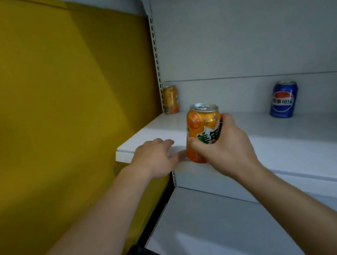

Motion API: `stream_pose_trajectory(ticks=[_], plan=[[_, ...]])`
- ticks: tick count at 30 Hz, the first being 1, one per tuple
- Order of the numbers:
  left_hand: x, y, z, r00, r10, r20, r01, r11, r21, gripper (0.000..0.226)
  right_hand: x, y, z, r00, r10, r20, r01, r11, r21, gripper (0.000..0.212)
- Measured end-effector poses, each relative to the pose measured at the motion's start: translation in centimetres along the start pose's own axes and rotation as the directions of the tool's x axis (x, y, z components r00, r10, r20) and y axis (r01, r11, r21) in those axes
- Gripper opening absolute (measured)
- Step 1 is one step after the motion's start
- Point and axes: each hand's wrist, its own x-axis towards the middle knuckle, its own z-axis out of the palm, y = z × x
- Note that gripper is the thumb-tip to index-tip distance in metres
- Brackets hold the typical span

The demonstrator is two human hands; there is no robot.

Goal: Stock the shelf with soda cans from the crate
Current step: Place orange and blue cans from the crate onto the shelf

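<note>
Fingers [226, 119] of the right hand [224, 146] curl round an upright orange aluminium soda can [203, 126], held at the front edge of the white metal shelf [274, 132]. Left hand [155, 157] reaches forward beside it, fingers loosely extended and resting against the shelf lip, both forearms stretched out.

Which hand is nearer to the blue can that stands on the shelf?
The right hand. It holds an orange can at the shelf edge, left of the blue can. The left hand is farther left, at the shelf's corner.
</note>
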Motion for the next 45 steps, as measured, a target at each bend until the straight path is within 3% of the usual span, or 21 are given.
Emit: stream_pose_trajectory(ticks=[4,7,11,24,34,41,45], plan=[[3.1,-0.8,-1.4,0.964,0.089,0.252,-0.106,0.993,0.054,0.115,6.2,0.7,1.8,0.999,0.044,-0.018,-0.044,0.999,-0.009,0.059],[5.1,-1.3,-1.5,0.925,0.077,0.373,-0.120,0.988,0.092,0.117,11.2,1.7,4.0,0.998,0.060,-0.034,-0.061,0.998,-0.035,0.061],[6.8,-2.0,-0.3,0.905,0.081,0.417,-0.133,0.986,0.098,0.114,17.7,3.0,6.9,0.993,0.111,-0.030,-0.113,0.991,-0.075,0.064],[8.0,-2.8,0.6,0.894,0.137,0.426,-0.173,0.984,0.047,0.117,29.2,6.5,13.4,0.970,0.232,-0.072,-0.239,0.964,-0.118,0.074],[8.0,-2.9,1.0,0.898,0.145,0.416,-0.161,0.987,0.004,0.117,29.7,7.3,14.9,0.982,0.166,-0.091,-0.181,0.965,-0.190,0.074],[7.6,-2.9,1.1,0.926,0.146,0.348,-0.150,0.989,-0.016,0.116,27.4,6.3,13.6,0.981,0.156,-0.116,-0.186,0.930,-0.318,0.032],[6.8,-2.7,0.7,0.947,0.144,0.288,-0.138,0.990,-0.042,0.116,22.3,4.5,10.7,0.994,0.069,-0.086,-0.100,0.896,-0.433,0.018]])
